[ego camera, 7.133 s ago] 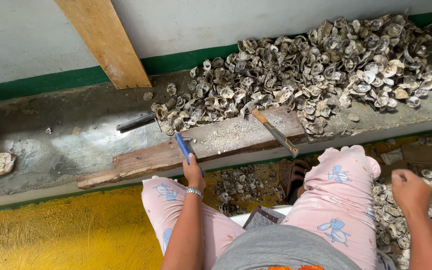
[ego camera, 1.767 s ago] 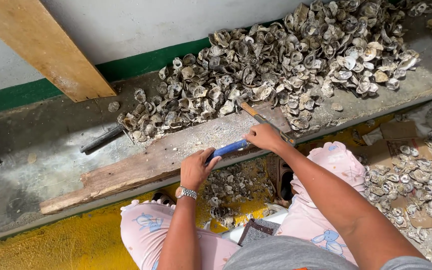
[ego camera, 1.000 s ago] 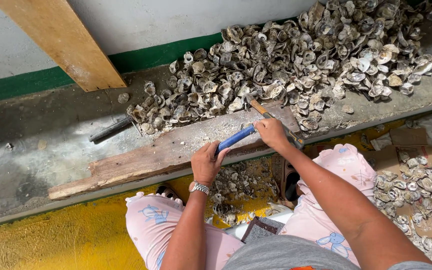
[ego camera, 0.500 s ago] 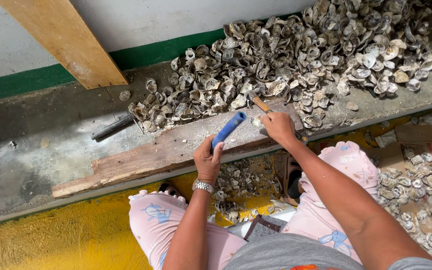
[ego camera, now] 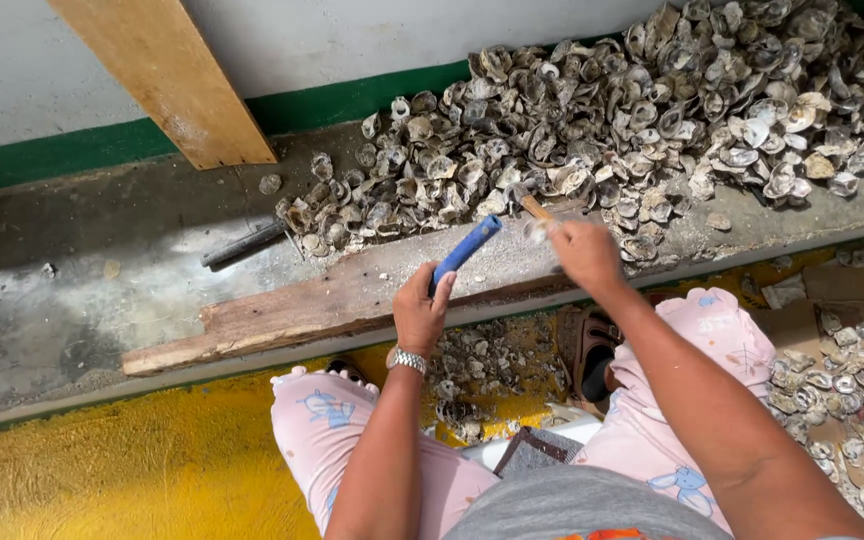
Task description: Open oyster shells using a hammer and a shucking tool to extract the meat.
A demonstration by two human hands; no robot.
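While the left hand [ego camera: 420,312] has its fingers wrapped around the blue handle of a tool [ego camera: 466,250], that handle slants up and to the right, pointing toward the right hand [ego camera: 586,255]. The right hand's fingers are curled over a blurred oyster shell [ego camera: 537,229] on the worn wooden plank [ego camera: 282,310], just beside a wooden-handled tool [ego camera: 534,208]. Directly beyond both hands lies the heap of oyster shells [ego camera: 652,120] on the concrete ledge [ego camera: 102,270]; the right hand is nearer to it.

Trousers [ego camera: 332,450]: pink, printed with pale blue figures
Top [ego camera: 592,505]: grey
Wristwatch [ego camera: 407,358]: silver metal band, left wrist
Arms: bare
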